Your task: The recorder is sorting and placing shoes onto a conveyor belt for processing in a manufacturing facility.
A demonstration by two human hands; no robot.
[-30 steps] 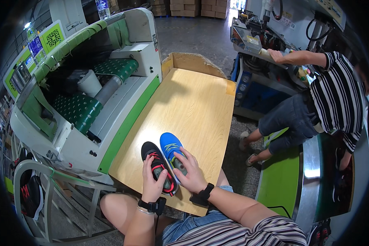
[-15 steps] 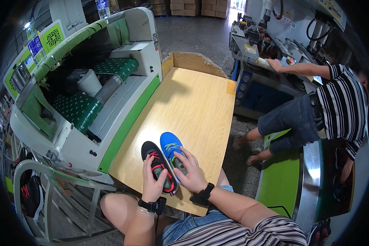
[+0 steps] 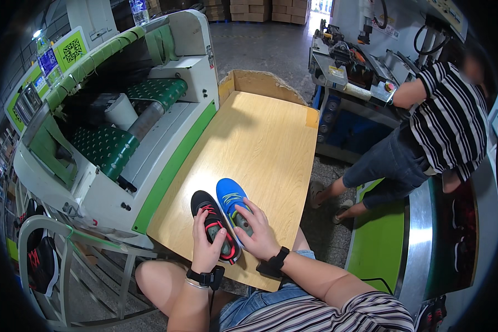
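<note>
The left hand (image 3: 206, 243) clasps the black-and-red shoe (image 3: 202, 200) and the right hand (image 3: 258, 235) the blue shoe (image 3: 228, 188), side by side on the near part of the counter (image 3: 265, 138). Hands and shoes stand as a moment ago, leaving the handling unaltered; only the co-worker (image 3: 449, 119), at right, has changed posture. At far left, a bottle (image 3: 44, 47) bears a blue label (image 3: 49, 65); no shoe lettering is legible.

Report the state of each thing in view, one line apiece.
Black shoe: sole down, laced, toe away
Blue shoe: sole down, laced, toe away
Left hand: holding black shoe
Right hand: holding blue shoe
Green belt: motion unclear
Cardboard boxes: stacked
Co-worker: standing
</note>
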